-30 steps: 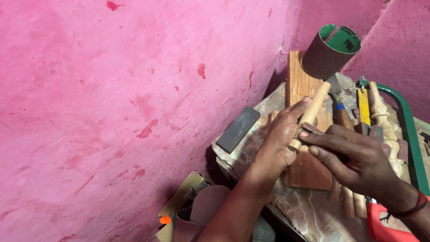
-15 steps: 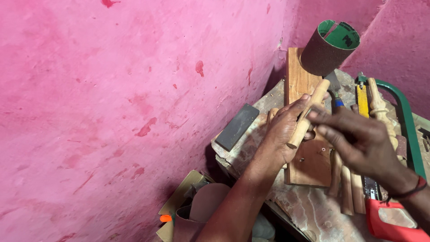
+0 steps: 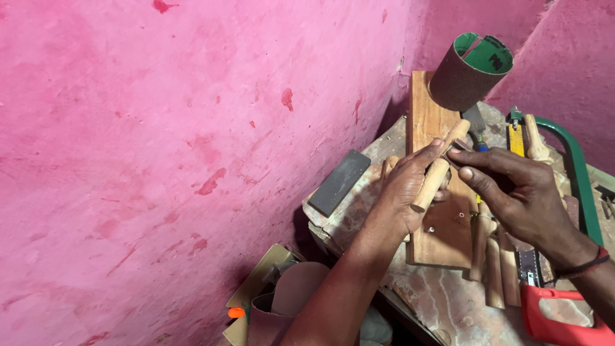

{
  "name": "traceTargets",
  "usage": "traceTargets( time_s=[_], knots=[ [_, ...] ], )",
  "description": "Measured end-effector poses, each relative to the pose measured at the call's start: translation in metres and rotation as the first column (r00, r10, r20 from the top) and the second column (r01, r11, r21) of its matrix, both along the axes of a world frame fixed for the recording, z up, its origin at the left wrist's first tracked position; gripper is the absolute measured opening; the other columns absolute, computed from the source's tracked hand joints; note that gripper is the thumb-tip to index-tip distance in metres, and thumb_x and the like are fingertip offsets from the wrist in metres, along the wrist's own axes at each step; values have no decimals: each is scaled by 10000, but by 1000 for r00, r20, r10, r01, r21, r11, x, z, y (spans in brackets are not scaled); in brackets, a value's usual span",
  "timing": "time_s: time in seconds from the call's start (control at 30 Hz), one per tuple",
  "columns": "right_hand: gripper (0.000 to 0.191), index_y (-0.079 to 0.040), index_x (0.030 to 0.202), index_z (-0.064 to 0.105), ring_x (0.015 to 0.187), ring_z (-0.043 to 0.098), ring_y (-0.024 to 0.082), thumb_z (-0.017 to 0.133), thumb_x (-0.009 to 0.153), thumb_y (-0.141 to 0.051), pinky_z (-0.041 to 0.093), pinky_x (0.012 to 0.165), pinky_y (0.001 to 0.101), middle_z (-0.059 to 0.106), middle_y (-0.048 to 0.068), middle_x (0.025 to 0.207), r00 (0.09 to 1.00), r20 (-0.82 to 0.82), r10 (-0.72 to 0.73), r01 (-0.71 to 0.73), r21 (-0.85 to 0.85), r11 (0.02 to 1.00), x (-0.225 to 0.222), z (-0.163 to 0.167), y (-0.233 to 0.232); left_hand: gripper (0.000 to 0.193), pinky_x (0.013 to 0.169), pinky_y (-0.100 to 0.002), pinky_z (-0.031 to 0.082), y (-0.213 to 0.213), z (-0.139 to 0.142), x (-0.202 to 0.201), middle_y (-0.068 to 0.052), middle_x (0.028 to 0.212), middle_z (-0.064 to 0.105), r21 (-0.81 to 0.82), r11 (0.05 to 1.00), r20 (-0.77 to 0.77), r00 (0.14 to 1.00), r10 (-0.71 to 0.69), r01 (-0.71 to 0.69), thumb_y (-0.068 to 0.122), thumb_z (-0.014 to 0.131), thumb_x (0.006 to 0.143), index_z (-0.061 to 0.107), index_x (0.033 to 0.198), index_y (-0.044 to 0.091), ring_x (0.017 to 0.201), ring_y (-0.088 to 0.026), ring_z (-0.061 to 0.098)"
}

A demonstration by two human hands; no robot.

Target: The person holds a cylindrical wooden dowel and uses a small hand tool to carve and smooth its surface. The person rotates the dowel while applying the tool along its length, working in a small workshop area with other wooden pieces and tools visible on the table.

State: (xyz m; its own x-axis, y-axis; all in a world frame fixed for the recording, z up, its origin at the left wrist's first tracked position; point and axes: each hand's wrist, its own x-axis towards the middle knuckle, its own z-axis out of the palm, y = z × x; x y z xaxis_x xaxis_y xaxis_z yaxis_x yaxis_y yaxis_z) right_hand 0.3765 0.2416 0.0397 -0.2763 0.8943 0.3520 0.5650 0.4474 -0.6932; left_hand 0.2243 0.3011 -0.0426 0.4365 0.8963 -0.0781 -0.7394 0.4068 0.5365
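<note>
My left hand point(image 3: 403, 189) grips a pale turned wooden handle point(image 3: 437, 168), held slanted above a brown wooden board point(image 3: 442, 234) on a small stone-topped bench. My right hand point(image 3: 512, 189) comes in from the right, its fingertips pinched on a thin dark piece pressed against the handle's upper part. What that piece is cannot be made out. The handle's lower end sticks out below my left palm.
A roll of sandpaper with a green inside point(image 3: 471, 70) stands at the board's far end. A dark sharpening stone point(image 3: 339, 181) lies at the bench's left edge. Several wooden handles point(image 3: 490, 256), a green-framed hacksaw point(image 3: 580, 173) and a red-handled saw point(image 3: 557, 314) lie to the right. The pink wall point(image 3: 160, 141) is close on the left.
Both hands have shifted slightly up the board with the handle. My right hand's fingers have moved from the handle's lower part to its upper part.
</note>
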Motion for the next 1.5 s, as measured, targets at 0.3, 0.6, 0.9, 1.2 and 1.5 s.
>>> traceTargets(
  time_s=[0.3,0.6,0.9,1.2,1.5],
  knots=[
    [273,-112,1210,755,788,744,92,665,958,-165,646,666,251,789,60,974,998,54,34,-35,18,999,4,-18,3,404,518,-205,476,1,1,-4,8,855,651,-79,997,-138,990,-31,20,400,585,1049,671,1293,91,665,-53,599],
    [305,-174,1222,772,729,653,154,742,921,-210,572,662,337,735,65,833,978,206,39,-17,-109,994,0,-13,0,365,441,-209,432,10,-6,1,18,761,570,-1,1000,59,998,-12,12,419,626,1130,662,1194,61,581,-63,528],
    [256,-160,1204,766,692,638,155,712,956,-189,576,662,321,727,44,751,971,231,-68,75,-21,997,1,-16,3,336,503,-210,507,6,-4,0,21,712,574,41,996,40,996,-75,73,389,586,1047,720,1207,125,593,-54,573],
    [270,-75,1228,725,971,745,186,645,981,-151,633,815,355,772,112,1079,997,-39,72,-69,72,995,-4,-12,3,364,443,-204,443,5,3,0,16,782,604,-16,1000,83,996,15,-13,396,706,1064,654,1159,48,618,-49,585],
    [206,-127,1168,744,820,744,124,621,1008,-173,654,686,307,783,75,1012,997,54,62,-69,126,990,4,-15,6,412,523,-216,522,1,6,-1,24,920,674,-66,996,-173,984,50,-62,398,674,965,659,1286,140,686,-24,649]
  ],
)
